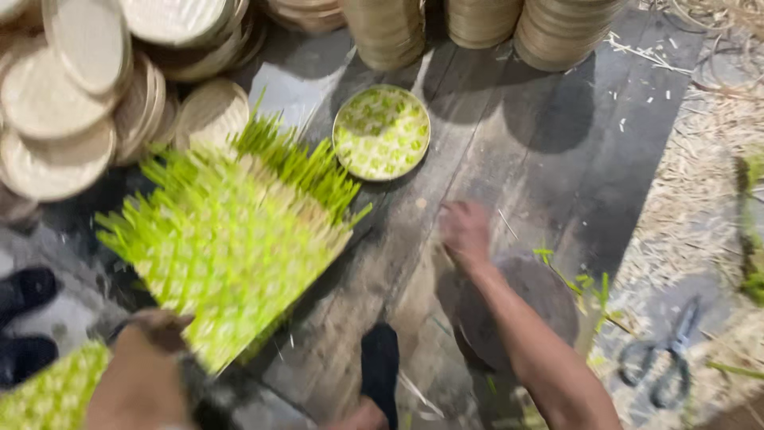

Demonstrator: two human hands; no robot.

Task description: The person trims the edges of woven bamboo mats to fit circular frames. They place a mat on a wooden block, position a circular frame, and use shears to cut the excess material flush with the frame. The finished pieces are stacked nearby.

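Note:
My left hand (155,330) grips the near corner of a square woven mat (231,239) of green and pale strips, its loose strip ends sticking out along the edges. The mat is lifted and tilted over the dark plank floor (509,127). My right hand (464,232) reaches down to the floor beside a round dark block (541,295); it is blurred and appears to hold nothing. A finished round woven tray (382,132) with green pattern lies on the floor beyond both hands.
Stacks of pale round woven trays (72,103) fill the left and the far edge (557,28). Scissors (668,354) lie at the right among straw scraps (700,159). Another green woven piece (52,390) shows at bottom left. A dark sock (380,366) is near the bottom centre.

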